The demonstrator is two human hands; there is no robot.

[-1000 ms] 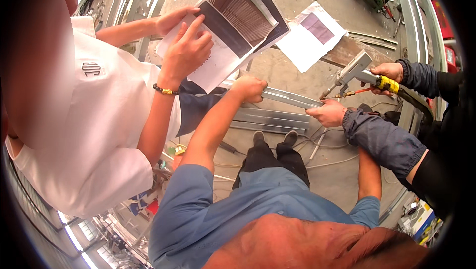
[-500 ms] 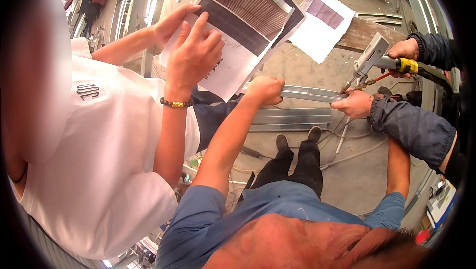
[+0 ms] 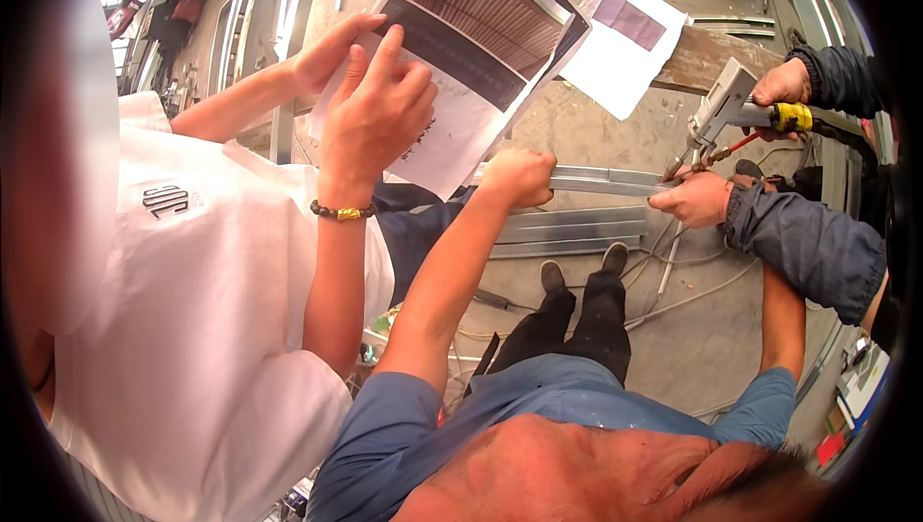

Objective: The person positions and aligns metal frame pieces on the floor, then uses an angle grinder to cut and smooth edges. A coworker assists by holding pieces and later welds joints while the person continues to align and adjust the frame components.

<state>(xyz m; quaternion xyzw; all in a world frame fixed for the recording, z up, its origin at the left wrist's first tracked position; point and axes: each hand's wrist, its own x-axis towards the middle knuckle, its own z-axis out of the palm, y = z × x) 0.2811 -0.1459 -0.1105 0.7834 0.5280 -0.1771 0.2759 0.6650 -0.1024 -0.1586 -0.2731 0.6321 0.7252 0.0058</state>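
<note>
My left hand point(image 3: 519, 179) is closed in a fist around a thin silvery metal profile point(image 3: 606, 182), which runs off to the right. At the profile's right end, a co-worker's hand point(image 3: 694, 199) in a dark sleeve grips it. Their other hand point(image 3: 784, 83) holds a grey power tool point(image 3: 723, 104) with a yellow band, its nose down at that end. My right forearm point(image 3: 782, 315) goes up behind the co-worker's sleeve, and the hand is hidden there. Beside my left arm, a person in a white shirt holds printed sheets point(image 3: 461, 128) and points at them.
Another printed sheet point(image 3: 630, 41) lies on a wooden board point(image 3: 707, 65) beyond the profile. Wider metal profiles point(image 3: 567, 232) lie below my left hand. Cables point(image 3: 663, 306) loop across the concrete floor near my feet point(image 3: 553, 277). Long metal bars point(image 3: 288, 32) stand at the far left.
The whole view has shifted slightly. My left hand keeps its grip on the profile, and the co-worker's tool stays at its right end. The printed sheets are held as before.
</note>
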